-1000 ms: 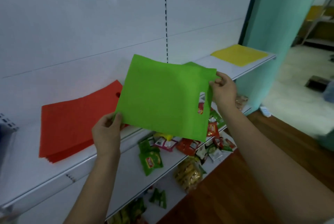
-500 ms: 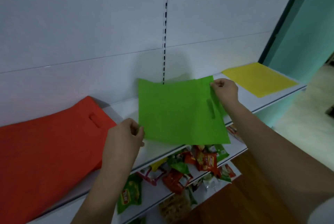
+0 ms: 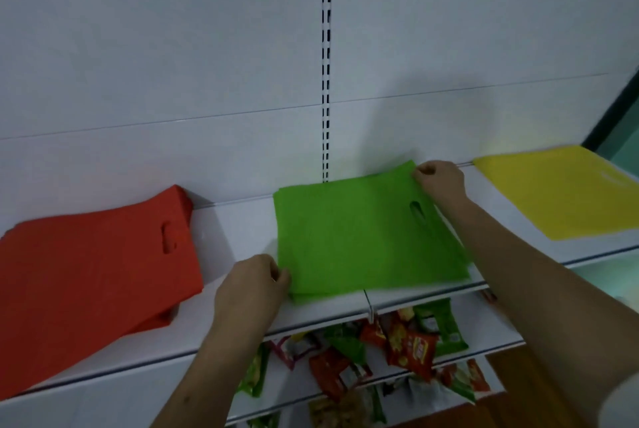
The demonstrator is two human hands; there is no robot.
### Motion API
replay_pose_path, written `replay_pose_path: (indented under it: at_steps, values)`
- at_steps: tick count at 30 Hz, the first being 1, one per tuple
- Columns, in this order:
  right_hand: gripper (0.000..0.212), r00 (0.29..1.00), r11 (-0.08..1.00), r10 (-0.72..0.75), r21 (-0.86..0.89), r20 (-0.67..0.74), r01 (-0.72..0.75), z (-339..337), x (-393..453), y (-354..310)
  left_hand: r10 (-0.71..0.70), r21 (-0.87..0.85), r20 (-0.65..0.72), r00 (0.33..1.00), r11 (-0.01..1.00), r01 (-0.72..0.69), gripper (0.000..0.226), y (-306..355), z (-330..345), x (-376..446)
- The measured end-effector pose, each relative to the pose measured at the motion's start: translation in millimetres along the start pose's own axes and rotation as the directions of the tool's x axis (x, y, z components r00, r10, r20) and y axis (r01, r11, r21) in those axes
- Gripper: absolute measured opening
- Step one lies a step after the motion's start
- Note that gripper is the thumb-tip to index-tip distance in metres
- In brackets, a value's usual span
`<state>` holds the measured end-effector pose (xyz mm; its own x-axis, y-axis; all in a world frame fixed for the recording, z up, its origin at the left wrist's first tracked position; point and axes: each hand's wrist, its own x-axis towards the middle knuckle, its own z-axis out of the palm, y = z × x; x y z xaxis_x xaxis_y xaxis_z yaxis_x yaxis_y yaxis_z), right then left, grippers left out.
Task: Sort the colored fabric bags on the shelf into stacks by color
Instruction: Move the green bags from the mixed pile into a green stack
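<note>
Green bag lying flat on the white shelf, on top of at least one more green layer whose edges show at its near and right sides; its cut-out handle slot points toward the right, and its long axis cannot be told apart from its short one at this angle. The left hand pinches the near-left corner, fingers curled on the fabric edge; the right hand pinches the far-right corner, close to the back panel. The bag thus spans the diagonal between the two hands, each touching it, neither nearer. To the left, apart from the green pile, lies the red stack, handle slot also to the right; to the right, well apart, the yellow stack. Snack packets fill the lower shelf. Judged stage: the green bag is set on its pile, and both corners await release or a squaring nudge against the layer beneath.
</note>
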<state>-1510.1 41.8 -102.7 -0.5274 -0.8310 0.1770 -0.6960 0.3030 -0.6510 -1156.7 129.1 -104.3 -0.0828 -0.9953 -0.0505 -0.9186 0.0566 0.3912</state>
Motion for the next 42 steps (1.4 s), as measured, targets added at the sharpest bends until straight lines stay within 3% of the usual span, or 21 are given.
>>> replay_pose_path:
  at_steps: [6, 9, 12, 15, 19, 22, 28, 33, 37, 42]
  values:
    - [0.023, 0.999, 1.0, 0.007, 0.015, 0.051, -0.008, 13.4, 18.0, 15.1, -0.054, 0.002, -0.035, 0.998, 0.999, 0.054, 0.027, 14.1, 15.9, -0.6]
    - [0.03, 1.0, 0.999, -0.016, 0.042, -0.023, 0.017, 18.4, 17.4, 9.8, -0.078, -0.004, -0.081, 0.994, 0.997, 0.078, 0.036, 17.2, 22.0, -5.0]
    - [0.034, 0.972, 0.978, -0.196, 0.047, -0.125, 0.204, 25.6, 4.0, -19.3, -0.012, -0.06, -0.192, 0.981, 0.998, 0.0, 0.041, 17.9, 26.4, -11.1]
    - [0.03, 0.892, 0.88, -0.443, 0.146, -0.087, 0.451, 40.0, -24.2, -71.3, 0.093, -0.125, -0.315, 0.944, 0.983, -0.138, 0.041, 16.9, 23.6, -20.1]
    - [0.038, 0.783, 0.731, -0.618, 0.316, -0.067, 0.604, 65.2, -77.1, -154.5, 0.172, -0.138, -0.431, 0.886, 0.958, -0.253, 0.045, -6.9, -4.0, -38.7]
    - [0.044, 0.733, 0.667, -0.68, 0.39, -0.028, 0.635, 80.8, -124.7, -220.1, 0.189, -0.093, -0.516, 0.835, 0.957, -0.274, 0.047, -49.7, -39.1, -61.2]
    - [0.049, 0.628, 0.569, -0.778, 0.425, -0.001, 0.704, 131.0, -224.4, -352.3, 0.013, -0.134, -0.662, 0.749, 0.982, -0.136, 0.051, -176.3, -106.0, -113.7]
    - [0.057, 0.578, 0.542, -0.811, 0.49, 0.091, 0.683, 193.8, -326.4, -460.6, -0.16, -0.21, -0.702, 0.693, 0.978, 0.013, 0.055, -308.5, -158.2, -167.4]
    - [0.061, 0.548, 0.541, -0.821, 0.522, 0.158, 0.66, 232.8, -393.1, -525.5, -0.266, -0.28, -0.675, 0.688, 0.955, 0.094, 0.057, -394.2, -190.3, -202.3]
    - [0.064, 0.527, 0.542, -0.827, 0.529, 0.196, 0.653, 280.4, -451.8, -592.6, -0.327, -0.314, -0.67, 0.667, 0.938, 0.145, 0.056, -477.5, -218.8, -226.1]
